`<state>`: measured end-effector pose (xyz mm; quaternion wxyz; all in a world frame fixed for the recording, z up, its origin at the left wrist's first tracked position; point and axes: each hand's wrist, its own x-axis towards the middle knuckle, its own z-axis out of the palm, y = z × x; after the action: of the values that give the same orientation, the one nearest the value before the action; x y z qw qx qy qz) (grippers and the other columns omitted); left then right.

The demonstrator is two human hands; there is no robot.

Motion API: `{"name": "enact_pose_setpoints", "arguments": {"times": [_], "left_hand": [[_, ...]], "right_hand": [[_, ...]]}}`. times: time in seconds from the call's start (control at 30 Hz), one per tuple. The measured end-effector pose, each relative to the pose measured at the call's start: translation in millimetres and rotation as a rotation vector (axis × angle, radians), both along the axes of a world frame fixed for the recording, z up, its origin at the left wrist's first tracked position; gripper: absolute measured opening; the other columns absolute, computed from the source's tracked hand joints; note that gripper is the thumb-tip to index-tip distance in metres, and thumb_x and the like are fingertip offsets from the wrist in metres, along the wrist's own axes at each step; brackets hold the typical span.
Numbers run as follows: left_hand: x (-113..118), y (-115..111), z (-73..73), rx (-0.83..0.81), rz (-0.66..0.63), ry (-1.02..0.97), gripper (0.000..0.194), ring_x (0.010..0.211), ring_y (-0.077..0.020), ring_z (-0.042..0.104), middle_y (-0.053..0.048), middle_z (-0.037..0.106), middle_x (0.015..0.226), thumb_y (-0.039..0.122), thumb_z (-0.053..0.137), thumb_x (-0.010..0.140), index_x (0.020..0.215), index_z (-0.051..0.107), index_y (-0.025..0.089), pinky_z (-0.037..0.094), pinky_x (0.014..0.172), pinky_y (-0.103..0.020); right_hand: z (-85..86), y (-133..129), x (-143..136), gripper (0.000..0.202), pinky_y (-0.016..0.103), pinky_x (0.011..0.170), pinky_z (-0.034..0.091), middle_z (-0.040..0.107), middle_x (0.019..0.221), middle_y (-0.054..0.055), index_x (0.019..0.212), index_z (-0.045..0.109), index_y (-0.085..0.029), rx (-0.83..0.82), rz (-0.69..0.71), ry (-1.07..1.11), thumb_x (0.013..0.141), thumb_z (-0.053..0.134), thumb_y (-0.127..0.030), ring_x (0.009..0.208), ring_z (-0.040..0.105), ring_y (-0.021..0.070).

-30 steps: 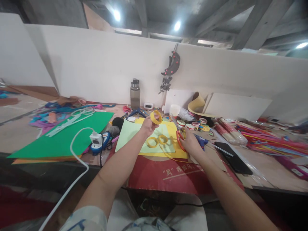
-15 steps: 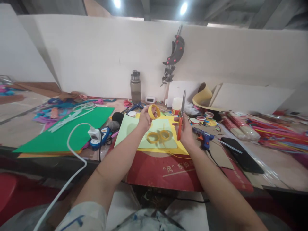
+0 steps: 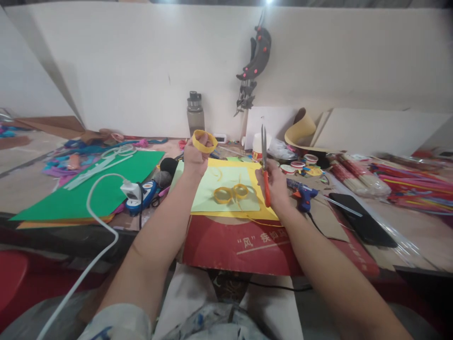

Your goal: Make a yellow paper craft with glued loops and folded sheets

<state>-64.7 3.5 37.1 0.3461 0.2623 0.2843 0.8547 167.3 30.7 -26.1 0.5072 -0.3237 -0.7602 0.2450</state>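
Raised over the back left of the pale green sheet [image 3: 201, 200], my left hand [image 3: 195, 158] grips a yellow ring [image 3: 205, 142], its fingers partly inside the loop. My right hand [image 3: 275, 184] holds scissors with orange handles [image 3: 267, 190], blades pointing up and nearly together. Two joined yellow rings [image 3: 223, 195] lie on the pale green sheet between my hands, with thin yellow scraps around them. Under that sheet is a yellow sheet [image 3: 271, 213], resting on a red board [image 3: 212, 245].
A blue glue gun [image 3: 305, 194] and a black phone [image 3: 363, 219] lie to the right. Green sheets [image 3: 85, 198], a white plug [image 3: 131, 190] and its cable are on the left. A bottle [image 3: 196, 113] stands at the back near the wall.
My left hand has moved left and up with the yellow ring, which now sits more level. My right hand still holds the scissors. The camera view has tilted down.
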Motion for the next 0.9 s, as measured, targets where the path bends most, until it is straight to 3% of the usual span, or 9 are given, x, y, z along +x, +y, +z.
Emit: {"name": "enact_pose_setpoints", "arguments": {"times": [0.23,0.53,0.7,0.9], "left_hand": [[29.1,-13.5,-4.6,0.000,-0.149,0.194,0.026,0.051,-0.0050,0.052,0.002,0.064,0.072,0.021,0.082,0.068,0.080,0.059,0.017,0.040,0.051,-0.018],[35.8,-15.1,-7.9,0.020,-0.127,0.289,0.029,0.055,-0.0062,0.057,0.002,0.064,0.072,0.028,0.081,0.068,0.082,0.058,0.017,0.045,0.056,-0.019],[38.0,-11.0,-12.8,0.065,-0.090,0.331,0.026,0.057,-0.0065,0.056,0.001,0.065,0.074,0.027,0.080,0.069,0.082,0.060,0.016,0.045,0.058,-0.021],[46.0,-14.6,-11.2,0.022,-0.144,0.307,0.026,0.056,-0.0072,0.056,0.003,0.061,0.067,0.026,0.079,0.070,0.081,0.058,0.016,0.044,0.057,-0.022]], "right_hand": [[2.5,-1.4,-2.6,0.041,0.045,0.095,0.048,0.069,0.113,0.015,0.116,0.063,-0.015,0.157,0.013,-0.204,0.085,0.055,-0.040,0.105,0.063,0.0275],[1.6,-6.8,-4.3,0.037,0.037,0.082,0.049,0.069,0.098,0.010,0.116,0.064,-0.017,0.148,0.004,-0.339,0.085,0.053,-0.033,0.089,0.063,0.0241],[2.8,-9.7,-4.9,0.038,0.035,0.080,0.048,0.068,0.094,0.010,0.121,0.062,-0.018,0.123,0.000,-0.383,0.086,0.052,-0.031,0.087,0.062,0.0236],[1.0,-8.8,-6.2,0.038,0.034,0.082,0.047,0.068,0.096,0.010,0.120,0.062,-0.019,0.103,0.005,-0.391,0.085,0.052,-0.028,0.089,0.062,0.0230]]}}
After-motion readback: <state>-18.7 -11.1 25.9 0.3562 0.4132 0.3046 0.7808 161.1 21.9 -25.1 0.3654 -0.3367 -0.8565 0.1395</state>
